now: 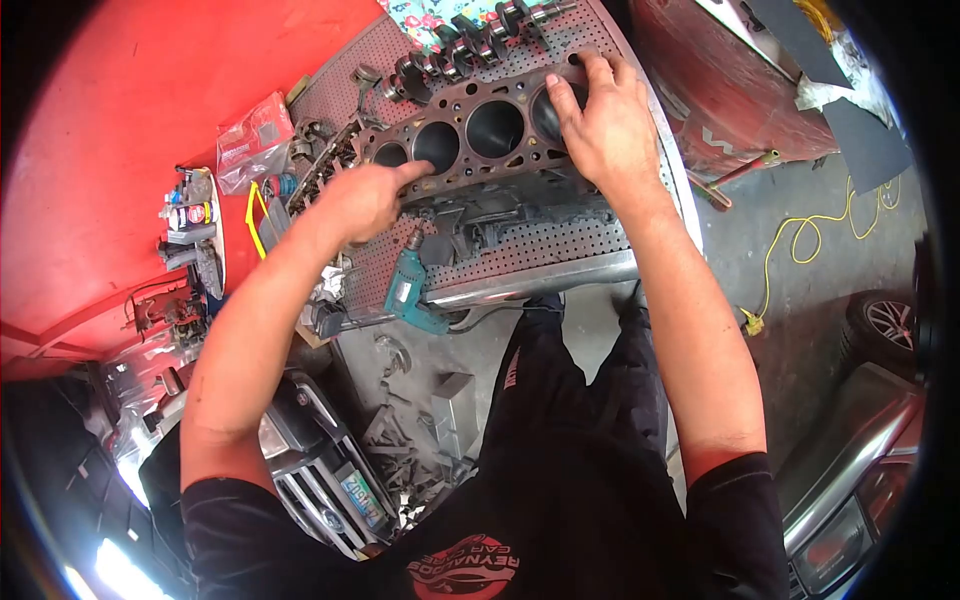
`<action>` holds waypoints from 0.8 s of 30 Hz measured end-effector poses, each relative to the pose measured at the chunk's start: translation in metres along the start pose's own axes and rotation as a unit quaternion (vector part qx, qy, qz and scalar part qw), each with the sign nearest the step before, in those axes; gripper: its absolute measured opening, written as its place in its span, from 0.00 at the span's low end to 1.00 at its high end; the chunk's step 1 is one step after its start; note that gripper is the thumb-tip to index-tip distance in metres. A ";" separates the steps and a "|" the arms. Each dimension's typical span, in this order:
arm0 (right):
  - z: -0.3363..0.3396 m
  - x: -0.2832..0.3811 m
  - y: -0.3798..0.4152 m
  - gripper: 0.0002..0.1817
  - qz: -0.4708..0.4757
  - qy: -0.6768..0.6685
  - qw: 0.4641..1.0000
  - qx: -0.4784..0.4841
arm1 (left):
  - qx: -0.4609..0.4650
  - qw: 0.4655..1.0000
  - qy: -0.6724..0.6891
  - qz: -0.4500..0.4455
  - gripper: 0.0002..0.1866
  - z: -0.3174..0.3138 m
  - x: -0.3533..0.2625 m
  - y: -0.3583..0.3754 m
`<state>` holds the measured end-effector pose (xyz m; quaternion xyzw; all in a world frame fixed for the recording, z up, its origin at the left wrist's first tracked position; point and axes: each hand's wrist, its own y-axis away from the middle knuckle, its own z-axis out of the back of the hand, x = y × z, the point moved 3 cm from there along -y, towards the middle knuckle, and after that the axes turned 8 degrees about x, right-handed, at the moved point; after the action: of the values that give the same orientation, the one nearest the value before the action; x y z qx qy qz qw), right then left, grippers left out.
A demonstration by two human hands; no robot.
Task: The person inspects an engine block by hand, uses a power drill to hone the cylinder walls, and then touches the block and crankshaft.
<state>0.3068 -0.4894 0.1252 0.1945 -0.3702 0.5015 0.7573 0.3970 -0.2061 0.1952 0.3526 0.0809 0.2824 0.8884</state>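
An engine block (500,200) with a brown head gasket (462,105) and several round cylinder bores lies on a perforated metal workbench (560,245). My left hand (362,198) presses its index finger on the gasket's near edge by the left bores. My right hand (598,125) lies flat with spread fingers over the right end of the gasket, partly covering the last bore. Neither hand grips anything.
A crankshaft (470,40) lies at the bench's far side. A teal electric drill (412,290) sits at the near edge. Small engine parts (320,160) lie at the left. A red wall, a shelf with cans (195,225), a yellow cord (810,235) and cars surround the bench.
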 end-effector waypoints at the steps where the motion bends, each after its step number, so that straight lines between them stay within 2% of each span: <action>1: 0.001 0.001 0.000 0.31 0.001 0.000 1.000 0.002 | 0.047 0.991 -0.120 0.026 0.42 0.021 -0.002 -0.003; 2: 0.001 0.001 0.000 0.31 0.002 0.000 1.000 0.004 | 0.094 0.965 -0.238 0.052 0.43 0.034 0.000 -0.007; 3: 0.000 0.002 -0.001 0.31 0.004 0.001 1.000 0.002 | 0.080 0.941 -0.324 0.052 0.41 0.039 0.006 -0.015; 7: 0.000 0.002 -0.002 0.30 0.004 0.007 1.000 0.003 | 0.036 0.900 -0.434 -0.030 0.38 0.068 0.004 -0.033; 10: -0.002 0.001 0.000 0.30 0.008 0.019 1.000 -0.004 | 0.023 0.894 -0.442 -0.070 0.37 0.072 0.008 -0.037; 14: -0.004 -0.001 -0.001 0.30 0.010 0.023 1.000 -0.017 | 0.083 0.880 -0.466 -0.048 0.34 0.070 -0.002 -0.039; 17: -0.003 -0.001 -0.001 0.29 0.005 0.009 1.000 -0.016 | 0.091 0.863 -0.491 -0.080 0.31 0.071 -0.004 -0.040; 24: -0.002 -0.002 -0.002 0.28 -0.007 -0.002 1.000 -0.014 | 0.125 0.847 -0.512 -0.072 0.30 0.073 -0.007 -0.034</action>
<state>0.3086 -0.4899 0.1226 0.1869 -0.3773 0.4909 0.7627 0.4315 -0.2722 0.2258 0.5481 -0.3259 -0.0159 0.7701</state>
